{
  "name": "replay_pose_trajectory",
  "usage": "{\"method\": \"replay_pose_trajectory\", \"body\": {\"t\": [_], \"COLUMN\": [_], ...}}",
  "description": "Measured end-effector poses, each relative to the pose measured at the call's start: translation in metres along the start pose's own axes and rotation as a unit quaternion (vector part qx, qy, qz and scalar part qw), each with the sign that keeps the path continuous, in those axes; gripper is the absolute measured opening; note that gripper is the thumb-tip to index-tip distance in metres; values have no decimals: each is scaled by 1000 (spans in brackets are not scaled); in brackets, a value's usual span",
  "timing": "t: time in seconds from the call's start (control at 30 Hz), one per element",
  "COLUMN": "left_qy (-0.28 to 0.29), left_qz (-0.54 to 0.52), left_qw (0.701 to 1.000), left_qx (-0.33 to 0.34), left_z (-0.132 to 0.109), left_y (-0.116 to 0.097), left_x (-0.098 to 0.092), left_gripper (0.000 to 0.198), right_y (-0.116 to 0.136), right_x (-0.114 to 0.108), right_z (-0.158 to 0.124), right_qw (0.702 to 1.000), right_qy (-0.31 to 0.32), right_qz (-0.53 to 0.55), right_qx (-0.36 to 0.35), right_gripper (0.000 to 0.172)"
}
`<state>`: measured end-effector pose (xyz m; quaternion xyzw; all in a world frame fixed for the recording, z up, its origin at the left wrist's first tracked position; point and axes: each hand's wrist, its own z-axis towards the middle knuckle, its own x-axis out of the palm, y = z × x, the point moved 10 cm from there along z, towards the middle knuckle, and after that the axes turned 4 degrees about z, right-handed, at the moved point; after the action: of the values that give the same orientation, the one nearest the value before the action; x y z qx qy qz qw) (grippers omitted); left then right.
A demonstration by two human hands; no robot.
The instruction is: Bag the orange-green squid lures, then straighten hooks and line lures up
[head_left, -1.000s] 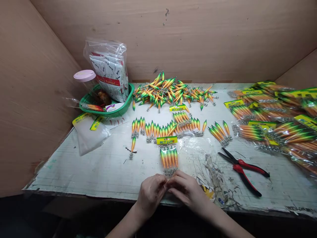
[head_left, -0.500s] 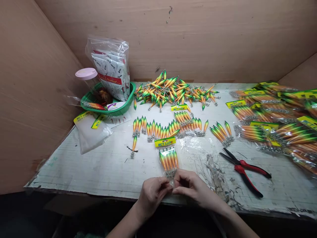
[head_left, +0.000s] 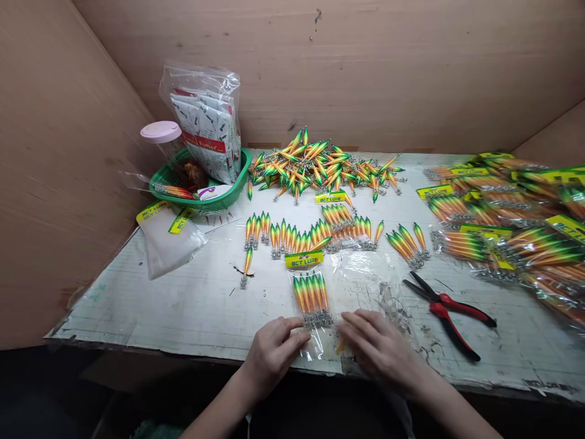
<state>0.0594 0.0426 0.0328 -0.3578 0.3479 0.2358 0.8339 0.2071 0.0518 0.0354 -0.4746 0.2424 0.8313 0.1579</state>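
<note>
A clear bag of squid lures [head_left: 312, 294] with a yellow BCT LURE header lies flat on the table in front of me, its lures side by side with hooks toward me. The bag's unfilled lower end reaches close to the table's front edge. My left hand [head_left: 274, 352] is at the bag's lower left, thumb and forefinger apart, the fingertips at the plastic. My right hand [head_left: 381, 349] rests to the right of the bag, apart from it, fingers stretched out and slightly blurred. A small yellowish bit [head_left: 340, 347] shows beside its fingertips.
Loose lures [head_left: 311, 161] form a pile at the back, with a row of lures [head_left: 292, 238] before it. Red-handled pliers [head_left: 445, 305] lie open at right, near filled bags [head_left: 475, 244]. At left are a green basket [head_left: 228, 198] and flat bags [head_left: 171, 247].
Both hands were pinching together at the bag's lower end; they have now parted, the right moving right and the left slightly left. The bag's lower end is now spread out flat.
</note>
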Motion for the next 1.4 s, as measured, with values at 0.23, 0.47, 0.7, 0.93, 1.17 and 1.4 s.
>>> {"method": "replay_pose_trajectory", "body": {"t": [0.23, 0.47, 0.7, 0.93, 1.17, 1.4], "left_qy": [-9, -17, -64, -37, -46, -33], "left_qz": [-41, -32, 118, 195, 132, 40], "left_qw": [999, 974, 947, 923, 932, 937], "left_qx": [1, -224, -293, -329, -336, -344], "left_z": [1, -12, -9, -3, -2, 5], "left_y": [2, 25, 25, 34, 43, 52], "left_x": [-7, 1, 4, 9, 2, -6], "left_gripper": [17, 15, 20, 22, 23, 23], "right_y": [9, -24, -38, -51, -45, -48], "right_x": [-1, 23, 41, 53, 43, 52], "right_z": [20, 6, -5, -4, 7, 2], "right_qw": [977, 922, 869, 843, 863, 746], "right_qy": [-40, -60, -115, -77, -124, -187], "right_qz": [207, 276, 195, 179, 202, 453], "right_qx": [-25, 266, 440, 501, 446, 451], "right_gripper": [23, 18, 26, 20, 19, 30]}}
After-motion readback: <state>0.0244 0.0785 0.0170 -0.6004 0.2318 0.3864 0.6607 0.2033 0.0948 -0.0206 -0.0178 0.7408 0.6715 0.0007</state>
